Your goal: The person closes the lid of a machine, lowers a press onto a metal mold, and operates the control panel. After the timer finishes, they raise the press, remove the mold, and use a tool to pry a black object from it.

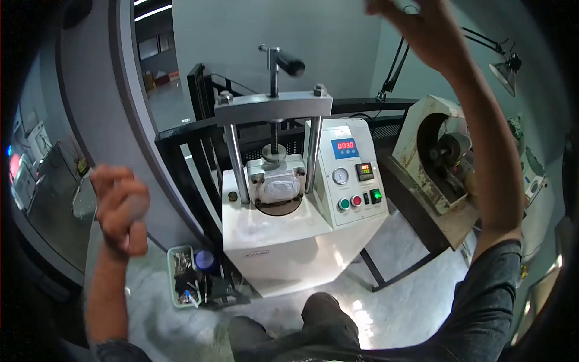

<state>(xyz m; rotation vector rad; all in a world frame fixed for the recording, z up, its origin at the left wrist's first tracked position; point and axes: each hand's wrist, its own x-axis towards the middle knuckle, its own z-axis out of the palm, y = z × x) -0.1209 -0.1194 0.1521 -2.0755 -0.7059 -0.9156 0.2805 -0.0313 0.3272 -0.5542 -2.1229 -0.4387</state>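
The left hand is fisted, seemingly empty. The right hand is raised, its fingers cut off by the frame, so their state cannot be told. Either arm dropping could strike the press handle.

The press's white painted metal body is gleaming smooth and glossy, its steel columns are shining, the black handle is looking matt, and the polished floor is reflecting light.

Strong fisheye view: walls and railing bow, and the corners sink into black vignette. Ceiling strip lights glow at upper left. The polished floor throws white glare. Both raised hands are slightly motion-blurred; the center is sharp.
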